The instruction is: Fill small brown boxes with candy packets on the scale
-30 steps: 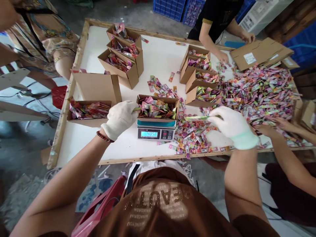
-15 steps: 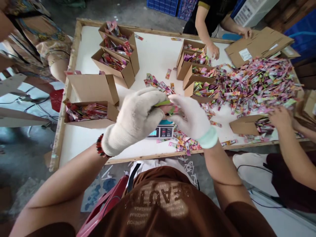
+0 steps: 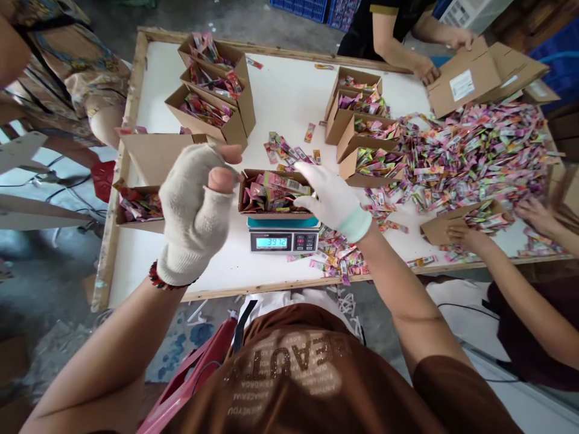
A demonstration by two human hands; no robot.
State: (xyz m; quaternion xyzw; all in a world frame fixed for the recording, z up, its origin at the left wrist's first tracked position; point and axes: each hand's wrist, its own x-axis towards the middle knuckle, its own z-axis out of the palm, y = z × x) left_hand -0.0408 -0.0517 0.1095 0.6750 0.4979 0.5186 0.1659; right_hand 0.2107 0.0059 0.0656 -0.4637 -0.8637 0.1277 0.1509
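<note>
A small cardboard box (image 3: 275, 215) filled with pink and green candy sachets (image 3: 271, 188) rests on a digital scale (image 3: 260, 242) with a lit display. My right hand (image 3: 332, 199), in a white glove, is at the box's right end. Its thumb and fingers are apart over the sachets, and I cannot tell whether they touch them. Left of the box, my left hand (image 3: 194, 217) is raised in a cream glove with bare fingertips. Its fingers are curled, with a gap between thumb and forefinger and nothing visible between them.
Loose sachets (image 3: 339, 256) lie right of the scale, and a large heap (image 3: 474, 150) covers the table's right side. Filled boxes stand at the back left (image 3: 212, 120) and centre right (image 3: 368, 166). Co-workers' hands handle flat cardboard (image 3: 464, 87) and another box (image 3: 436, 226).
My hands have parted: the left moved left, the right slightly down to the box's end. The box and scale display are now uncovered. A co-worker's hand has moved to the flat cardboard.
</note>
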